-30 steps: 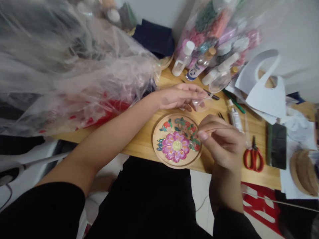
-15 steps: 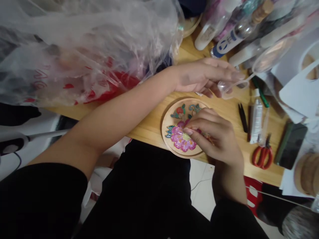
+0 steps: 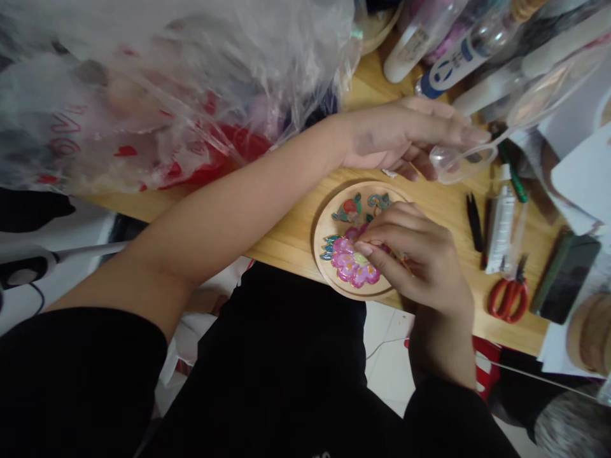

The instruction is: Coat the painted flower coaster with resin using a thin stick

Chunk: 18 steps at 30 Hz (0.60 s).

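My left hand (image 3: 415, 137) reaches over the table, its fingers curved around the near side of a small clear plastic cup (image 3: 463, 165). A round clear lid (image 3: 548, 89) is joined to the cup and stands open. My right hand (image 3: 410, 254) pinches thumb and forefinger together above a round wooden plate (image 3: 323, 213); what sits between the fingertips is too small to make out. On the plate lies a glossy pink flower (image 3: 351, 261) with gold edges and blue leaves. Smaller blue-green pieces (image 3: 351, 208) with a red part lie behind it, and my right hand covers the plate's right side.
To the right lie black tweezers (image 3: 473, 221), a white tube (image 3: 500, 222), red-handled pliers (image 3: 508, 299) and a dark phone (image 3: 566, 277). Bottles (image 3: 453, 67) crowd the back. A large clear plastic bag (image 3: 191, 83) fills the left. The table's front edge borders my lap.
The view has shifted slightly, moving the table things rightward. My left hand and the clear cup have moved a little further right. My right hand keeps its pinch over the flower.
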Each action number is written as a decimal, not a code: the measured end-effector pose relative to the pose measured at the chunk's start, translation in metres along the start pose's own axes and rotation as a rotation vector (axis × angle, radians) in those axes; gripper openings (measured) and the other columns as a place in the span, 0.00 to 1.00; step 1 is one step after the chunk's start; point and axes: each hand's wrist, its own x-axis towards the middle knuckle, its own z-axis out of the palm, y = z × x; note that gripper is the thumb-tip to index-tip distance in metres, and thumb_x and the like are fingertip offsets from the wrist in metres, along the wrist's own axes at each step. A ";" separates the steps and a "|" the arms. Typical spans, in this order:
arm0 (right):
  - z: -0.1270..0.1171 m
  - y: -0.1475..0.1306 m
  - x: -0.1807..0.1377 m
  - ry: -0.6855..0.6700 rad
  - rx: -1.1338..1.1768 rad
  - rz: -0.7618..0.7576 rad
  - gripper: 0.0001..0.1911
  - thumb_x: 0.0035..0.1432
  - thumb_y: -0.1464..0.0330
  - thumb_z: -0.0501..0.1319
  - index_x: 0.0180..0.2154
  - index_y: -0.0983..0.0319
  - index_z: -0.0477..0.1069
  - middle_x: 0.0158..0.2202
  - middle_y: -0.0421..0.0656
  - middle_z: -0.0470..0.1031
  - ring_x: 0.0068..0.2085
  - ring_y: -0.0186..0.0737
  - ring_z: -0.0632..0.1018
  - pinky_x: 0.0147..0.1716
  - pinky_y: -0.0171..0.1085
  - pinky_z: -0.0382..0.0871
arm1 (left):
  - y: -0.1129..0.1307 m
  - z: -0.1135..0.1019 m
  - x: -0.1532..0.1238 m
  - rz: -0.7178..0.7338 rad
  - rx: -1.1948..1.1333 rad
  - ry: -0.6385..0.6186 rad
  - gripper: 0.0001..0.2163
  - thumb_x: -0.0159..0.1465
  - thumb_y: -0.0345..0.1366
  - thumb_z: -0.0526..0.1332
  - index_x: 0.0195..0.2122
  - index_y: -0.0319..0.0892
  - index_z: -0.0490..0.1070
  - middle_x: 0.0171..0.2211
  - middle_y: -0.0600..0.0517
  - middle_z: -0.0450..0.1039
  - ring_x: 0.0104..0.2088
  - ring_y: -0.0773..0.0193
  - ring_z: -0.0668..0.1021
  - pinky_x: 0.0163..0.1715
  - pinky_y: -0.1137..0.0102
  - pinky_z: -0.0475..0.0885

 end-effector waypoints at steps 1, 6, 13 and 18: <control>0.000 0.000 0.000 -0.002 0.000 0.004 0.04 0.61 0.72 0.60 0.33 0.60 0.72 0.30 0.42 0.76 0.33 0.40 0.74 0.37 0.43 0.64 | -0.001 0.000 0.001 0.005 -0.001 -0.001 0.07 0.66 0.36 0.59 0.37 0.37 0.66 0.29 0.54 0.74 0.26 0.74 0.76 0.27 0.78 0.64; 0.000 0.000 0.000 -0.002 0.005 0.001 0.04 0.61 0.72 0.60 0.33 0.60 0.72 0.31 0.42 0.77 0.33 0.40 0.75 0.37 0.43 0.64 | -0.003 -0.001 0.002 0.018 0.009 0.020 0.08 0.64 0.37 0.60 0.36 0.36 0.66 0.29 0.53 0.74 0.26 0.74 0.76 0.28 0.78 0.63; 0.000 0.000 0.000 0.011 -0.001 0.001 0.04 0.60 0.72 0.60 0.34 0.60 0.73 0.31 0.42 0.77 0.33 0.39 0.75 0.37 0.43 0.65 | -0.001 -0.001 0.000 0.010 -0.011 0.005 0.08 0.64 0.36 0.61 0.37 0.36 0.67 0.31 0.51 0.74 0.26 0.73 0.76 0.28 0.77 0.64; -0.002 0.000 -0.002 0.107 0.049 0.021 0.03 0.58 0.73 0.62 0.32 0.60 0.74 0.29 0.40 0.75 0.32 0.38 0.74 0.35 0.42 0.66 | -0.001 0.000 -0.004 0.033 0.002 -0.012 0.09 0.66 0.37 0.59 0.35 0.36 0.65 0.32 0.51 0.72 0.27 0.75 0.75 0.28 0.77 0.64</control>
